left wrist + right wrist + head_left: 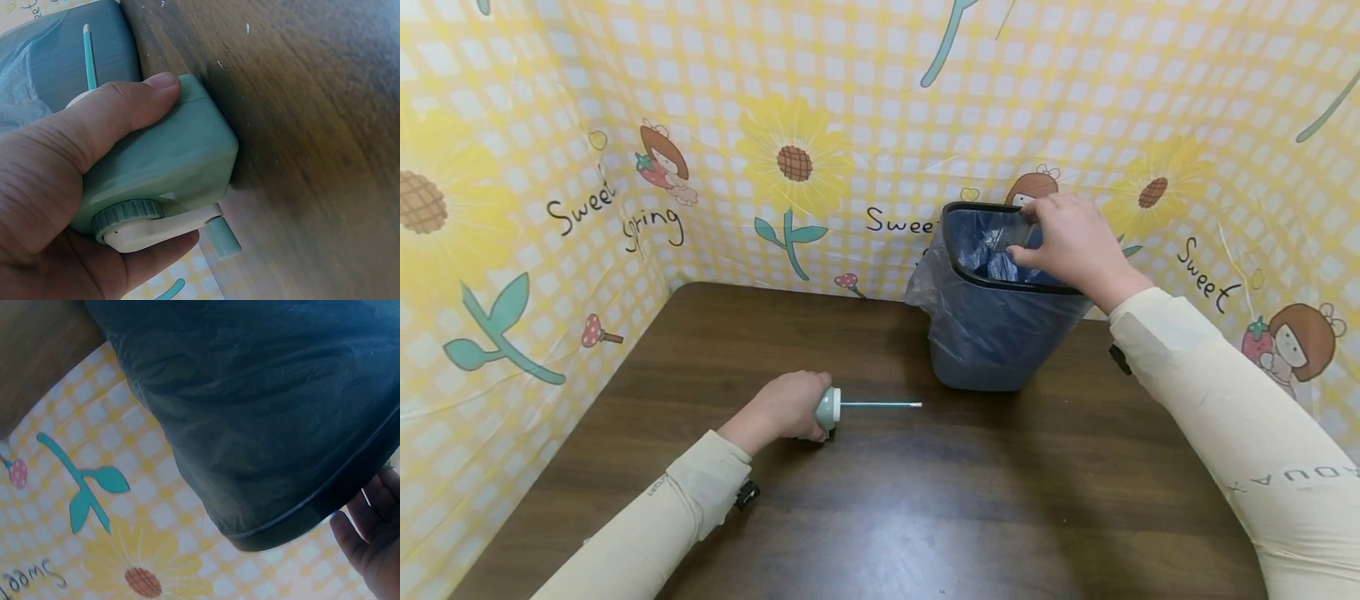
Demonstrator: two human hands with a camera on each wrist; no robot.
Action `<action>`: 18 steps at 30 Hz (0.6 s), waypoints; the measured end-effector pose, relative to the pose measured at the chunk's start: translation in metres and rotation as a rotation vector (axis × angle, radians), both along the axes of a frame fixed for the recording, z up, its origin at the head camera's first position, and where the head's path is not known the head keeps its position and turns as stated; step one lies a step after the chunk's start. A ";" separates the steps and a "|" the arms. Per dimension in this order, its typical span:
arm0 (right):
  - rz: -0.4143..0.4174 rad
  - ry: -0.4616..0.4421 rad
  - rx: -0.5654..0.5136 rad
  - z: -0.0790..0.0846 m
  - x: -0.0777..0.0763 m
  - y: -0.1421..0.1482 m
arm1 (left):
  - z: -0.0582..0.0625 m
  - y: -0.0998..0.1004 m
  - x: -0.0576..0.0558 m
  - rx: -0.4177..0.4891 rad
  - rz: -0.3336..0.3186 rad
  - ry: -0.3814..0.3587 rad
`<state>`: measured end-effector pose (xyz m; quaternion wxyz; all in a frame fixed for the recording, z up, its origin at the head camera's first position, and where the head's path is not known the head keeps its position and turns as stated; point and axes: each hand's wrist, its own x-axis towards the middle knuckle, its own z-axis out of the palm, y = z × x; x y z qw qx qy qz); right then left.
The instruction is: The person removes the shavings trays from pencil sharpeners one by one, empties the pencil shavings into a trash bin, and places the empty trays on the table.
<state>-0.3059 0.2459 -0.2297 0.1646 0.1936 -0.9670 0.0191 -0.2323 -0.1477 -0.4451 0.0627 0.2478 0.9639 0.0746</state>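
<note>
My left hand [790, 407] grips a green pencil sharpener [181, 144] with a white crank arm and green knob, thumb over its top. A blue pencil [880, 405] sticks out of its white front, pointing right. Over the mouth of a dark waste bin [985, 342], my right hand [1071, 242] pinches a small clear plastic container [1013, 235], tilted towards the inside. The right wrist view shows the fingers [369, 519] beside the bin's black rim [294, 525]; the container is mostly hidden there.
A thin translucent bag [928, 287] lines the bin and hangs over its left side. The bin stands at the back right of the brown wooden table [820, 517]. Several pale specks lie on the wood. A yellow checked curtain [865, 100] encloses the back and sides.
</note>
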 end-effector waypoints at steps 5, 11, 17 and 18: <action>-0.048 -0.059 -0.152 -0.001 0.002 0.002 | -0.001 0.000 -0.001 0.006 -0.001 0.002; -0.072 -0.099 -0.241 0.000 0.004 0.004 | -0.001 0.000 0.000 0.009 -0.003 0.000; -0.085 -0.118 -0.276 -0.003 0.004 0.005 | 0.000 0.000 0.000 0.008 0.001 -0.007; -0.090 -0.121 -0.281 -0.003 0.005 0.005 | 0.000 0.000 0.000 0.007 0.005 -0.007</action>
